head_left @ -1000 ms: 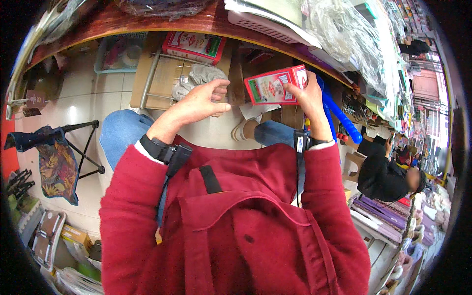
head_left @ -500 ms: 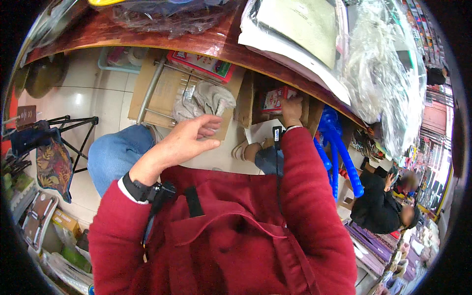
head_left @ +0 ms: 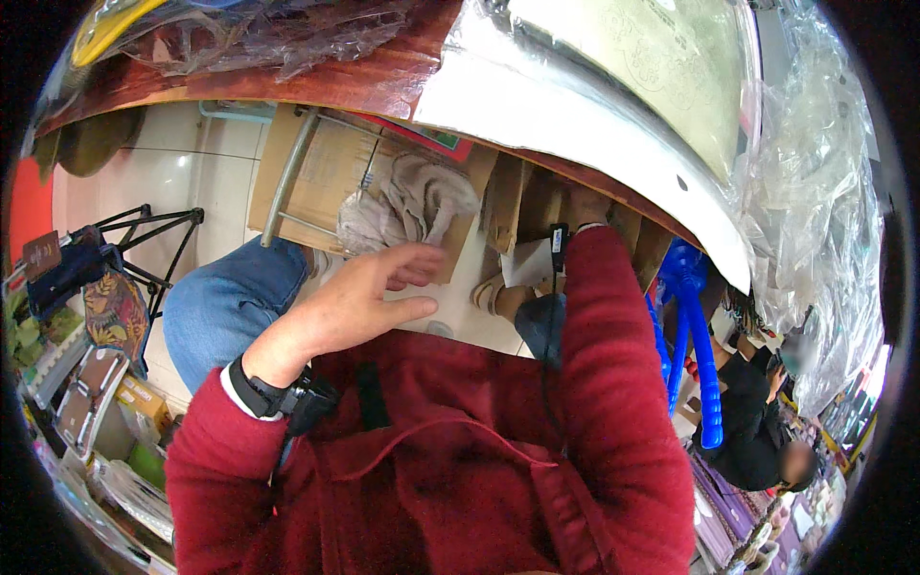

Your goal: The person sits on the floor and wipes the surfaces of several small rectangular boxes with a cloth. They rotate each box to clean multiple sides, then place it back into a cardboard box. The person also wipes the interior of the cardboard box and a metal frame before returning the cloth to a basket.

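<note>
Left hand (head_left: 350, 302): empty, loosely spread, near grey cloth (head_left: 404, 203). Right hand (head_left: 587, 204): farther right, at cardboard box (head_left: 503, 203); I cannot tell its grip.

Low gap under the table (head_left: 383, 88)
The right hand (head_left: 586, 205) fits beneath; blue tubes (head_left: 708, 383) flank its sleeve (head_left: 618, 335), grey cloth (head_left: 407, 203) and a metal bar (head_left: 290, 177) obstruct leftward, open air separates the left hand (head_left: 350, 302).

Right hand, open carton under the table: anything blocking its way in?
Nothing visible blocks the opening: the right hand appears to be inside the cardboard carton. The wooden tabletop overhangs from above and hides the hand's far end, so I can't tell about anything deeper in.
</note>
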The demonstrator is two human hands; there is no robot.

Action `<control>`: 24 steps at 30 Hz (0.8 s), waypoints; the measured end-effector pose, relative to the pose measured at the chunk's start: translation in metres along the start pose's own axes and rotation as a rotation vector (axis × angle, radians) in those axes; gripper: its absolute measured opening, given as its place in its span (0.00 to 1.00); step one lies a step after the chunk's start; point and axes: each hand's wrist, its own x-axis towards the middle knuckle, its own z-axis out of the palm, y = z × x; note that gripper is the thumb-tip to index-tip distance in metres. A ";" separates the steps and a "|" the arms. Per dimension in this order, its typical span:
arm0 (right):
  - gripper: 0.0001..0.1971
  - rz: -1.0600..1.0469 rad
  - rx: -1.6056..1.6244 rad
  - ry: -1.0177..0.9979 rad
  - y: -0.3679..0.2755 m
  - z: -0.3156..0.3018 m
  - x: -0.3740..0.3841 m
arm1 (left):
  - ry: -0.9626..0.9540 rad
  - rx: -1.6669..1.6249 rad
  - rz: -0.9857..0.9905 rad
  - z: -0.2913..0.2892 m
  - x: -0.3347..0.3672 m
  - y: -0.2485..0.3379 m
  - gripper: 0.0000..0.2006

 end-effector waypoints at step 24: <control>0.22 -0.110 -0.053 0.048 0.004 0.011 -0.014 | -0.011 -0.007 -0.003 0.003 -0.002 0.001 0.26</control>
